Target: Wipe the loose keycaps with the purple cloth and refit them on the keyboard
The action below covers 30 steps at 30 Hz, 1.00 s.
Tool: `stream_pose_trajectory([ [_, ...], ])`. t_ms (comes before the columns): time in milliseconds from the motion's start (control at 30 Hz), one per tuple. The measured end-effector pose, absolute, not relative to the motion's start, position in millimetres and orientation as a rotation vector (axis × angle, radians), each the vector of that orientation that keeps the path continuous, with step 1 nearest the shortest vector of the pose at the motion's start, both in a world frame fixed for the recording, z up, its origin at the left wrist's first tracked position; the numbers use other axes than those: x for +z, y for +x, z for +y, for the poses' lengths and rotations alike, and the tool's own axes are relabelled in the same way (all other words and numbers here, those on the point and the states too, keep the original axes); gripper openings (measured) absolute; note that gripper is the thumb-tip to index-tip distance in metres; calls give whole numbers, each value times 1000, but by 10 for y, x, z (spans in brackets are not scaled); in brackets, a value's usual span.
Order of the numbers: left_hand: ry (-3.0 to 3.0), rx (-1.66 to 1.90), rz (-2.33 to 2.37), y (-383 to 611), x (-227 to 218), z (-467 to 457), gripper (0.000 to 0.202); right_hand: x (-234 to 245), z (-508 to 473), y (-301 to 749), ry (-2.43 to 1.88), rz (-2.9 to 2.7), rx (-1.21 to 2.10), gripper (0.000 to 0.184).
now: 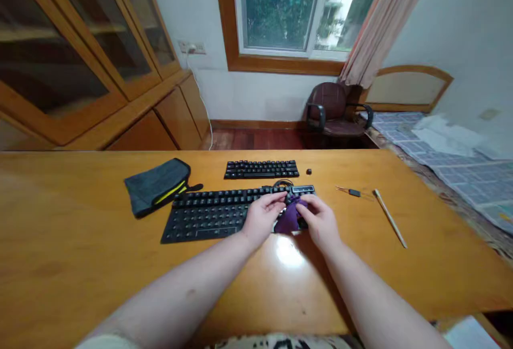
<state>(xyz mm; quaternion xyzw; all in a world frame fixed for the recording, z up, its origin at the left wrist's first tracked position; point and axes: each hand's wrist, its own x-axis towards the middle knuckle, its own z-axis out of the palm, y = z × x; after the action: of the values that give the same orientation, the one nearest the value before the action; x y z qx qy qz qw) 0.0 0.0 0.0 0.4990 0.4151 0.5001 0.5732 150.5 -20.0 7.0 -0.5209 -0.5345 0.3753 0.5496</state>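
Head view: both hands (292, 218) pinch soft purple cloth (287, 219) over flat black keyboard (208, 214).

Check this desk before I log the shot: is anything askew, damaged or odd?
The large black keyboard lies skewed to the desk edge, unlike the small keyboard behind it, which sits square. A tiny black piece lies loose beside that. Both hands, left hand and right hand, pinch a purple cloth at its right end.

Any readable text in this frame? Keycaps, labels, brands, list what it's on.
None legible.
Large keyboard: keycap legends too small and blurred to read.
Small keyboard: the same, only pale specks.
Grey pouch: yellow stripe, no visible lettering.
Purple cloth between both hands: no print seen.
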Motion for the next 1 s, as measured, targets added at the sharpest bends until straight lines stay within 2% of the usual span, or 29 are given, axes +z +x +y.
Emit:
stream_pose_trajectory([
  [200, 1040, 1154, 984, 32, -13, -6, 18, 18, -232, 1452, -1150, -1298, 831, 17],
  [400, 991, 1111, 1018, 31, -7, -13, 13, -13, -229, 1460, -1097, -1305, 825, 14],
  [567, 1007, 1090, 1018, 35, 7, -18, 19, 35, -269, 1443, -1140, -1421, 645, 6],
  [767, 1023, 1100, 955, 19, 9, -18, 24, 80, -295, 1427, -1203, -1547, 519, 10],
  [1000, 1030, 1100, 880, 1, 27, 4, 27, 87, -258, 1469, -1187, -1637, 525, 11],
])
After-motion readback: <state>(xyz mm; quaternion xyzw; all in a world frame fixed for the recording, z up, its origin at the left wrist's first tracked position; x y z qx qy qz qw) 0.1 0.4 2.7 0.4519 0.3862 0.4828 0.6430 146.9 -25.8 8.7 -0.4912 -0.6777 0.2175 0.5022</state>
